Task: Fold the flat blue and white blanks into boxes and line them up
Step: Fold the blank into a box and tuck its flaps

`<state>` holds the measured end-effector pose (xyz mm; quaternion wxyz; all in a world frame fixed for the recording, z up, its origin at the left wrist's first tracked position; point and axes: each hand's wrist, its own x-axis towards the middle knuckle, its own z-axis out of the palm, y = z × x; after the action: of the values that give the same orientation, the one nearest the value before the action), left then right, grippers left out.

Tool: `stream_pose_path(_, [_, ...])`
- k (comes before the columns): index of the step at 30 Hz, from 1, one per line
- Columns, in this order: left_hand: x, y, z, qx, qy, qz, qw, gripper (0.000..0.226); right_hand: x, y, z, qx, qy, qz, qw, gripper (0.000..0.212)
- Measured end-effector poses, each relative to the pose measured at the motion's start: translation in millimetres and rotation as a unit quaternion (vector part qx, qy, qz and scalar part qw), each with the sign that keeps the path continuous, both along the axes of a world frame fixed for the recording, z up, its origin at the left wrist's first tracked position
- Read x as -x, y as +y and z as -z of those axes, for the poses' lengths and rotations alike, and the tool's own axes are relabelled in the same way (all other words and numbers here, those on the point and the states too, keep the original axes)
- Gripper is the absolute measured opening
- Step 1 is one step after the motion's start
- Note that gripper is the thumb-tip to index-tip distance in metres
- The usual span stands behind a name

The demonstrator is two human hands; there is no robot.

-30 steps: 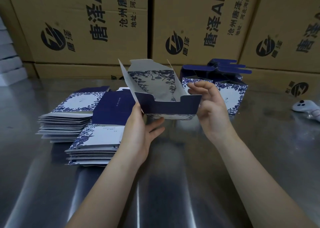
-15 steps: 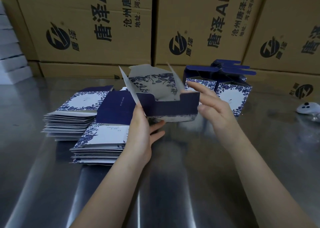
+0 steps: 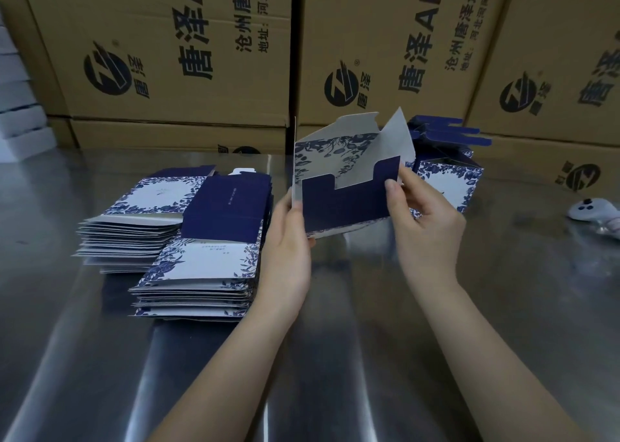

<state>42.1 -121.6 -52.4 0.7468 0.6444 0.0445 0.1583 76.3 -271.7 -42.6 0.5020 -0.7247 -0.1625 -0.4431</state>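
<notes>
- Just above the middle of the steel surface (image 3: 335,357), the fingers (image 3: 419,186) of the right hand (image 3: 429,230) are clamped on the right end of a half-folded blank (image 3: 345,203). The thumb is on the navy front panel and the others curl behind it.
- The left hand (image 3: 288,250) holds the blank's left edge, with the thumb lying up the front. Its other fingers are mostly hidden behind the card, so how tightly they curl cannot be told.
- The blank is in the air between both hands, clear of the surface, and tilts up towards the right. Behind the notched navy panel stands a white inner wall with blue floral print, and pale flaps point upward, untucked.
- Judging by this, the step in hand is opening the body square and closing one end. The box is not yet formed.
- The next move probably calls for pressing the loose flaps inward in order and tucking the tab. The left hand would need to hold the walls square, and the thin card should not be creased.
- Just left of the hands lie two stacks of flat blanks (image 3: 201,273), so much folding is left to do.
- Behind the right hand stand the finished boxes (image 3: 449,179), with their navy lids up. This box should join the line there.
- Further out, a white controller (image 3: 592,208) lies at the right edge, and brown printed cartons (image 3: 188,55) line the back.
</notes>
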Motion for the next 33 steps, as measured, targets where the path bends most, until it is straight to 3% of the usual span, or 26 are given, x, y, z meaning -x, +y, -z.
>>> stream_pose_path(8, [2.4,0.8,5.0,-0.051,-0.068,-0.025,0.996,0.031,1.0,11.0,2.8,-0.053,-0.005,-0.007,0.999,0.019])
stream_pose_path(18, [0.2,-2.0,4.1,-0.002,-0.041,0.023,0.999,0.036,3.6,11.4,-0.1,-0.097,0.021,0.039,0.994,0.01])
stream_pose_path(26, [2.9,-6.6,18.2,-0.136,-0.105,-0.05,0.984,0.044,7.3,15.6,2.0,-0.05,-0.008,0.095,0.994,0.033])
stream_pose_path(33, [2.3,-2.2,21.6,-0.246,-0.147,-0.118,0.951,0.055,14.1,19.8,-1.2,0.026,-0.067,0.132,0.989,0.028])
